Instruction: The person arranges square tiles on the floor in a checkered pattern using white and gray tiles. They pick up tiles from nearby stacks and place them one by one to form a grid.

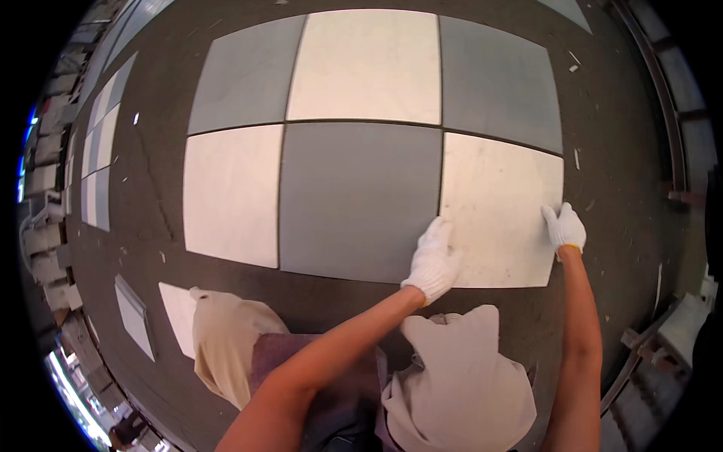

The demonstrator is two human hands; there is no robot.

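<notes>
Both my hands wear white knit gloves and are at the near right white tile (497, 203), which lies flat. My left hand (434, 262) is at its left edge, over the seam with the grey tile (360, 200), fingers close together. My right hand (567, 228) grips the right edge, thumb on top; its fingertips are partly hidden. Behind lie a second white tile (367, 64) and two grey tiles, one left (245, 71) and one right (497, 79). Another white tile (232, 192) lies at the near left. The tiles form a two-row checkered pattern with narrow dark gaps.
My covered knees (459, 377) are close to the tiles' near edge. Upright white and grey slabs (135, 316) are at the lower left. More laid tiles (102, 143) lie far left. Small chips (574, 68) dot the dark floor; a metal rack (678, 113) stands right.
</notes>
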